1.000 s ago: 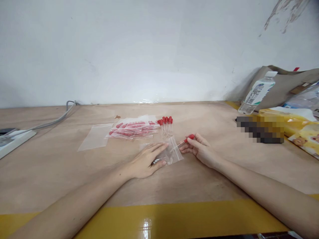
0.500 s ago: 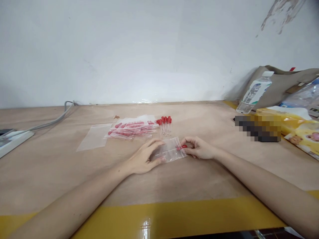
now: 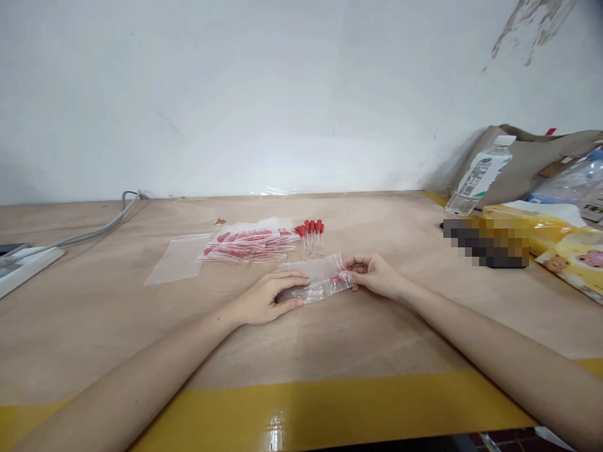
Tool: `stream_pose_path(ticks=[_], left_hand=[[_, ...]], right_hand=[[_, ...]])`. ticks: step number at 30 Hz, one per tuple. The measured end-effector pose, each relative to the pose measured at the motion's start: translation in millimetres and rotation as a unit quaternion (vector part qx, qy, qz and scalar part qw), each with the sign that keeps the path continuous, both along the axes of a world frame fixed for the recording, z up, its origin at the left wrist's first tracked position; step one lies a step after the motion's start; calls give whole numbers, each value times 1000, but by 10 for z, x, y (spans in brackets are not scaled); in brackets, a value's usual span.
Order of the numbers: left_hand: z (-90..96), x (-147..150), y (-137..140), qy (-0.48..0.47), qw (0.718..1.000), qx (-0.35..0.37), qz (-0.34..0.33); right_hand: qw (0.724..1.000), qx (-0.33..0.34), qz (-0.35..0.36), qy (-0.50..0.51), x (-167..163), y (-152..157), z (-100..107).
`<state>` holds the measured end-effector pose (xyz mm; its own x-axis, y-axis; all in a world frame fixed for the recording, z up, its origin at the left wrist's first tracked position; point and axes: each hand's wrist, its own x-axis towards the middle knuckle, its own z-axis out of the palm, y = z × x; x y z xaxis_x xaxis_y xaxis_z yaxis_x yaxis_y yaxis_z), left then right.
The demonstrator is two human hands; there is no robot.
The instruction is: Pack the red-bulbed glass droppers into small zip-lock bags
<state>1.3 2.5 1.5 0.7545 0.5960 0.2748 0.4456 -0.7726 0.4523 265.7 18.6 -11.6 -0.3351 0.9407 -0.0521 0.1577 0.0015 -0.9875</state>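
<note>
The fingers of the right hand (image 3: 374, 275) were pinched close together at the mouth of a clear bag (image 3: 318, 271), near the centre of the frame; whether they also gripped what lay inside could not be told. The left hand (image 3: 261, 300) rested at the bag's other end, thumb and forefinger spread apart over the film. The red-bulbed dropper (image 3: 335, 277) lay within the bag, its bulb showing through the plastic just inside the mouth. A second earlier the right hand had held it outside, with only its stem going in, so the insertion looked all but done; whether the mouth was sealed could not be made out. Just above the bag stood a cluster of loose droppers (image 3: 312, 226), and left of them a pile of bags (image 3: 252, 245) with red bulbs inside, beside a flat bag (image 3: 179, 260) on the surface (image 3: 377, 339). A bottle (image 3: 483, 176) leaned at the right of the frame, and a grey cable (image 3: 101, 232) ran along the left.
</note>
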Motion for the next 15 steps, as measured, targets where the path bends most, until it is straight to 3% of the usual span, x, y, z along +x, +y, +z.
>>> stream_pose_path(ticks=[5, 15], left_hand=[[9, 5, -11, 3, 1000, 1, 3], [-2, 12, -22, 0, 1000, 6, 14]], right_hand=[[997, -51, 12, 48, -1, -30, 56], [997, -20, -11, -72, -21, -102, 97]])
